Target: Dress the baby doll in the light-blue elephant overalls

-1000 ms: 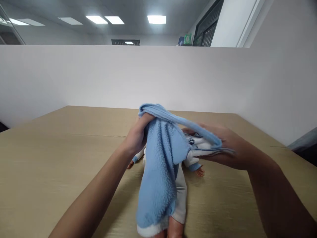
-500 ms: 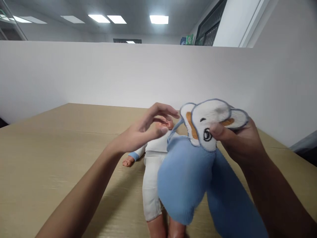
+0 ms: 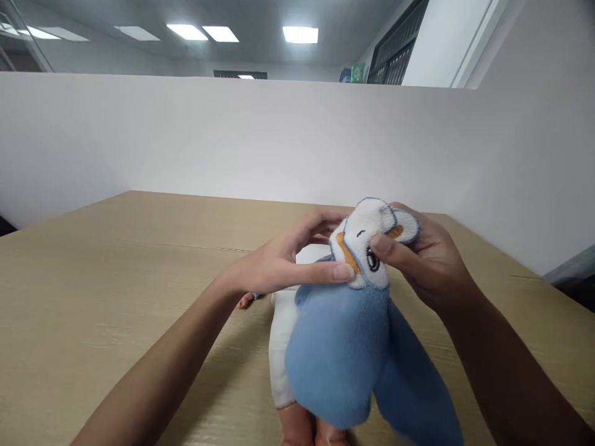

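Both hands hold a soft blue fleece piece [image 3: 337, 353] that bears a white animal-face patch with orange-lined ears [image 3: 372, 226]. My right hand [image 3: 430, 254] is closed on the patch's right side, thumb in front beside the stitched eye. My left hand [image 3: 283, 257] grips the left edge, thumb across the ear and fingers behind. The blue fabric hangs down in two lobes over a doll [image 3: 282, 353] lying on its back. White shorts, bare legs and one small hand of the doll show; its head and most of its torso are hidden.
A tan tabletop [image 3: 116, 297] spreads under the doll. Behind it stands a low white partition [image 3: 232, 136], with a white wall [image 3: 534, 155] at the right. Beyond the partition are ceiling lights and a green package [image 3: 357, 72].
My left hand has moved right and closed on the patch's left edge. My right hand has brought the fleece piece left, and the patch has bent. The doll's head is now covered from view.
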`<action>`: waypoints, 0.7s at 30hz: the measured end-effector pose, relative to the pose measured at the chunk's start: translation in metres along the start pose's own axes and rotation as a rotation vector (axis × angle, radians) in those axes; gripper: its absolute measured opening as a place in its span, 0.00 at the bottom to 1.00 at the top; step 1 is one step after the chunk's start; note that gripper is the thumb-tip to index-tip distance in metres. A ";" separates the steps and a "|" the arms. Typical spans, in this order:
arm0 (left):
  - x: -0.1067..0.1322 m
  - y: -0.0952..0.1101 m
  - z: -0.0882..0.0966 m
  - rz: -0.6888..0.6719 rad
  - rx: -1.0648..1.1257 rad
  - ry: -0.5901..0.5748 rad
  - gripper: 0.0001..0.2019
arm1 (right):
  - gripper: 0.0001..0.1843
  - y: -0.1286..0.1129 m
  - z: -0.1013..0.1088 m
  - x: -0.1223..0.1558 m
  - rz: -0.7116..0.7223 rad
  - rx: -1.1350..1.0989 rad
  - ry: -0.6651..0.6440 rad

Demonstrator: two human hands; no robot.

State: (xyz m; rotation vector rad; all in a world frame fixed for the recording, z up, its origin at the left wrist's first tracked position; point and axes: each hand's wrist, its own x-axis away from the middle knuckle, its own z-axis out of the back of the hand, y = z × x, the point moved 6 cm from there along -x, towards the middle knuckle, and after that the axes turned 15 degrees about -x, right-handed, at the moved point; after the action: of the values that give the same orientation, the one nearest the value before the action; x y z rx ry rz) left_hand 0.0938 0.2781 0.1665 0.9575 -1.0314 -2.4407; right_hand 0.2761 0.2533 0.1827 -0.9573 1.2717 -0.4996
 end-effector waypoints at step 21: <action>0.005 0.003 0.017 0.023 0.011 0.178 0.16 | 0.18 -0.003 0.007 -0.004 0.090 0.170 0.147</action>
State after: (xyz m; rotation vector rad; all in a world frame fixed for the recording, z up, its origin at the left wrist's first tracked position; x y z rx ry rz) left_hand 0.0786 0.2819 0.1745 1.1371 -0.9894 -2.2853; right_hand 0.2822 0.2570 0.1878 -0.7289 1.3738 -0.6060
